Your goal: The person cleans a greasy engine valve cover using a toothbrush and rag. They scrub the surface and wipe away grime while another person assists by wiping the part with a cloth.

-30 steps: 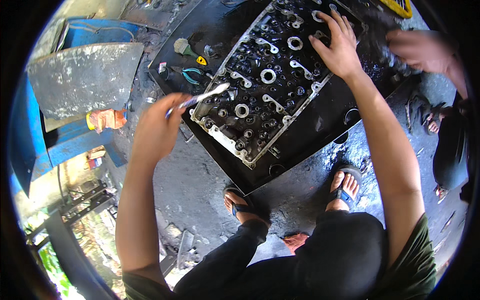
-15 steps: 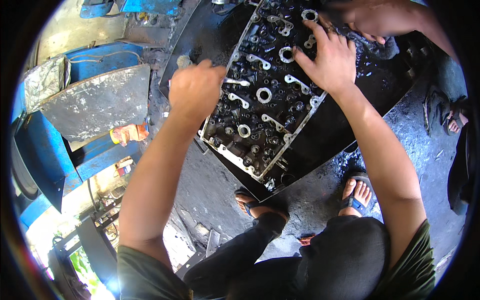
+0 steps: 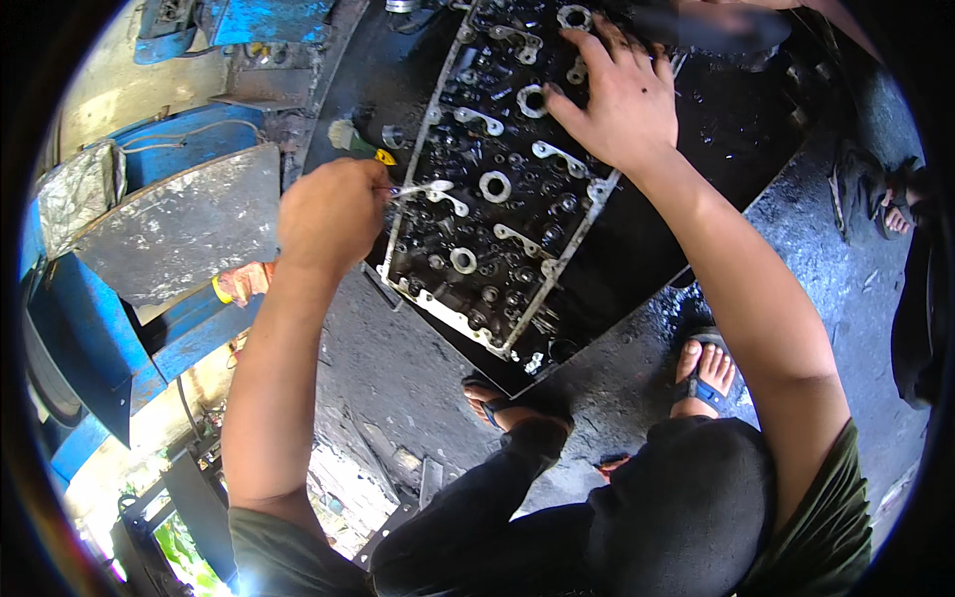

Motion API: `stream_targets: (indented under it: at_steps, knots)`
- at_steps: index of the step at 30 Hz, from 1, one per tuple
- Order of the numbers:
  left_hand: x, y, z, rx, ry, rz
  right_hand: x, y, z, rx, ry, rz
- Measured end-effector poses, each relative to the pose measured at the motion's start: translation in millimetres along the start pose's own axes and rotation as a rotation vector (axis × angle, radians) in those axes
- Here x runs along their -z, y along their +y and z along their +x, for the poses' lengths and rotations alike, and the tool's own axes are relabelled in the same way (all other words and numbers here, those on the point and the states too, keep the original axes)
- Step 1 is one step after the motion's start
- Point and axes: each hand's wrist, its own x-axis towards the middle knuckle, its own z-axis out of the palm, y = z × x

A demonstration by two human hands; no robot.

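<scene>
A black tray holds an oily engine cylinder head, set at a slant in front of me. Beside it, on the tray's left part, lies one short paintbrush with pale bristles. My left hand is closed around the handle of a slim brush; its white head points right, over the cylinder head's left edge. My right hand is spread wide and grips nothing; it lies over the cylinder head's far right side, thumb beside a pale ring.

The tray's far end is cut off by the top edge, and my left fist hides most of the slim brush's handle. At upper right, another person's forearm reaches in, its hand blurred, perhaps with a dark cloth.

Counted: four pale rings in a row, and my two sandalled feet below.
</scene>
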Motion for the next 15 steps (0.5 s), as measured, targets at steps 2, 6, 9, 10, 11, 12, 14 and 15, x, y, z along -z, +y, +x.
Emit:
stream_targets:
  at_steps: [2, 6, 9, 10, 11, 12, 14, 15]
  knots:
    - [0, 9, -3, -0.042, 0.037, -0.026, -1, 0, 0, 0.006, 0.020, -0.047]
    - [-7, 10, -8, -0.069, 0.078, -0.045, 0, -1, 3, 0.026, 0.063, -0.061]
    - [-13, -1, -6, -0.007, 0.003, 0.001, 1, -1, 2, -0.020, -0.023, -0.047]
    - [-16, -4, -5, -0.100, 0.036, -0.054, 1, -1, 2, -0.017, -0.010, -0.048]
    - [-18, -4, -4, -0.136, 0.072, -0.070, 1, -2, 1, -0.022, -0.005, -0.066]
    - [-20, -5, -3, -0.153, 0.136, -0.078, 1, -2, 2, -0.013, -0.006, -0.082]
    - [-23, -2, -3, -0.089, 0.166, -0.091, 0, -2, 2, 0.006, 0.034, -0.042]
    - [-25, 2, -3, -0.083, 0.172, -0.091, 0, -2, 2, 0.009, 0.034, -0.041]
